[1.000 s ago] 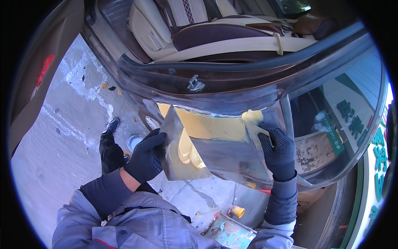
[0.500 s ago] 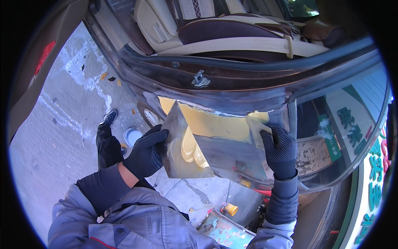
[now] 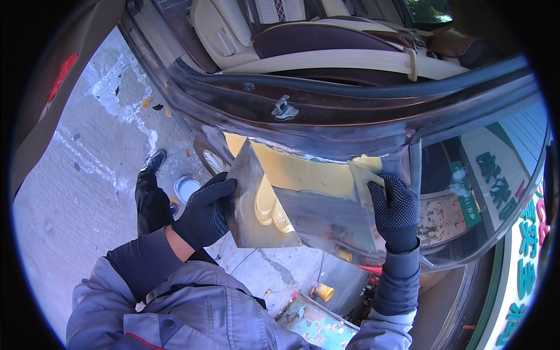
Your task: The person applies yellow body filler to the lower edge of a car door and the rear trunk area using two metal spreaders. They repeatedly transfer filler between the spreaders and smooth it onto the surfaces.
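Note:
My left hand (image 3: 204, 214), in a dark dotted work glove, grips the edge of a flat, grey, angular mixing plate (image 3: 244, 213). Thick folds of pale yellow body filler (image 3: 265, 205) lie on the plate. In my gloved right hand (image 3: 398, 213) is a thin, flat filler spreader (image 3: 364, 185), pinched by its near edge. Its far edge lies against the car's side panel, at the right end of a long smeared band of yellow filler (image 3: 309, 177). The plate hangs in front of the panel and hides part of the band's left portion.
Above the panel, a metal latch (image 3: 284, 108) projects below the open doorway with its pale seat (image 3: 224, 41). Car glass (image 3: 461, 181) curves away at right. On the concrete (image 3: 76, 210) stand a white bucket (image 3: 186, 188) and a yellow container (image 3: 324, 291), near a paint-stained board (image 3: 315, 324).
The car has shifted slightly within the view. Both hands keep their holds, and the spreader stays at the right end of the filler band.

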A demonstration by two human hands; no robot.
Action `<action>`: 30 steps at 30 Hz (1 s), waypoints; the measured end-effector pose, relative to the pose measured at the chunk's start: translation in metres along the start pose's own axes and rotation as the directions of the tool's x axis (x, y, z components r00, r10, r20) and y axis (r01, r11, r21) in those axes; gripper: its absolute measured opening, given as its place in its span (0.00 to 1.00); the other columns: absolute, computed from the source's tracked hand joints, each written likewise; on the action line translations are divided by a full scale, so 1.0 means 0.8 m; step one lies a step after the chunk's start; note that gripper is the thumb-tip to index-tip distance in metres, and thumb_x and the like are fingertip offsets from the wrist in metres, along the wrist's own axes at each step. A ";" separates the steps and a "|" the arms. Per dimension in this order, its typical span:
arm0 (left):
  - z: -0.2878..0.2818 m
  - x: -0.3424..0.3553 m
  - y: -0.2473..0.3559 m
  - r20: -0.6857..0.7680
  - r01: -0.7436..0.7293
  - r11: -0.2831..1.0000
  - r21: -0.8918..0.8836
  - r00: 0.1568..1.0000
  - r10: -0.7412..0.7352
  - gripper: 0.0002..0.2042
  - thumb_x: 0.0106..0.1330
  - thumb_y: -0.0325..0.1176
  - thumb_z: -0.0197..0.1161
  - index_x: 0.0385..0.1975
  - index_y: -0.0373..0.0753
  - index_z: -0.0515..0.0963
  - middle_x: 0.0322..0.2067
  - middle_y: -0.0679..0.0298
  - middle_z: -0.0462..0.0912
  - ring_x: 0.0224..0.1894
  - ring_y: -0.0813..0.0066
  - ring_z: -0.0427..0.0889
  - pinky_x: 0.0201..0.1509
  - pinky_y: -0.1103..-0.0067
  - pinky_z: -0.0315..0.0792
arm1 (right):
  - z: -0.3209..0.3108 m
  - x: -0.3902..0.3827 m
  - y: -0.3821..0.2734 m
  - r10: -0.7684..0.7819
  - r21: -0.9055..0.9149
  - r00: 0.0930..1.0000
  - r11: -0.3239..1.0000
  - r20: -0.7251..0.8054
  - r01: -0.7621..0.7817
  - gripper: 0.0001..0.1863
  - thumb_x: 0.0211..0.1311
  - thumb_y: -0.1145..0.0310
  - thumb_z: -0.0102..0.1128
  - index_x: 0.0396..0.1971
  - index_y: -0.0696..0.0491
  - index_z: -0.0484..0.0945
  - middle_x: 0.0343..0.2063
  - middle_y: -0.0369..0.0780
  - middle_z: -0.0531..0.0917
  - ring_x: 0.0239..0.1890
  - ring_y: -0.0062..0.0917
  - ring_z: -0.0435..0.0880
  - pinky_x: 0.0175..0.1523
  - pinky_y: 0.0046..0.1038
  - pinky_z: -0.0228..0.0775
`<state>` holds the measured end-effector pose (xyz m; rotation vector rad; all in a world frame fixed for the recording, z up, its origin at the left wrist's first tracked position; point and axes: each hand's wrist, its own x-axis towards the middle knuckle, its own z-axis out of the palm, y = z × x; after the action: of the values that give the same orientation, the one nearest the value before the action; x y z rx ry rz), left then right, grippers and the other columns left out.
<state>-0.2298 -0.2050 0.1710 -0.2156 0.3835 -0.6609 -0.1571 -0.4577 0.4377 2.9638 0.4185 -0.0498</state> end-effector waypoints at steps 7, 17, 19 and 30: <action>-0.002 0.001 -0.001 -0.008 -0.007 1.000 -0.014 1.000 0.007 0.16 0.73 0.28 0.56 0.59 0.36 0.73 0.53 0.58 0.81 0.56 0.67 0.81 0.66 0.71 0.72 | -0.001 0.000 0.000 0.003 -0.016 1.000 1.000 -0.005 -0.003 0.08 0.63 0.70 0.65 0.39 0.57 0.85 0.32 0.48 0.86 0.33 0.43 0.86 0.40 0.37 0.79; -0.005 0.003 -0.001 -0.018 0.002 1.000 -0.009 1.000 -0.003 0.16 0.73 0.29 0.56 0.59 0.35 0.73 0.53 0.58 0.80 0.56 0.67 0.80 0.66 0.70 0.72 | 0.000 0.001 -0.001 0.051 -0.006 0.997 0.999 -0.052 -0.051 0.08 0.64 0.70 0.65 0.39 0.57 0.85 0.32 0.49 0.86 0.34 0.43 0.87 0.40 0.37 0.79; -0.006 0.004 -0.002 -0.002 0.001 1.000 -0.014 1.000 -0.001 0.16 0.74 0.29 0.56 0.59 0.35 0.73 0.52 0.58 0.80 0.56 0.67 0.80 0.66 0.70 0.72 | -0.002 0.001 -0.002 0.061 -0.012 0.996 0.998 -0.059 -0.062 0.08 0.64 0.70 0.65 0.39 0.57 0.85 0.32 0.48 0.86 0.34 0.43 0.87 0.40 0.37 0.79; -0.003 0.005 -0.002 -0.018 0.008 1.000 -0.027 1.000 -0.009 0.15 0.74 0.29 0.55 0.57 0.35 0.73 0.52 0.57 0.81 0.55 0.67 0.81 0.66 0.70 0.72 | -0.006 0.002 -0.003 0.082 -0.093 0.991 0.991 -0.110 -0.093 0.08 0.63 0.69 0.66 0.39 0.56 0.85 0.31 0.49 0.86 0.32 0.43 0.87 0.39 0.38 0.79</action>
<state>-0.2287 -0.2087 0.1684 -0.2373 0.4098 -0.6669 -0.1562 -0.4540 0.4416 2.8926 0.2940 0.1339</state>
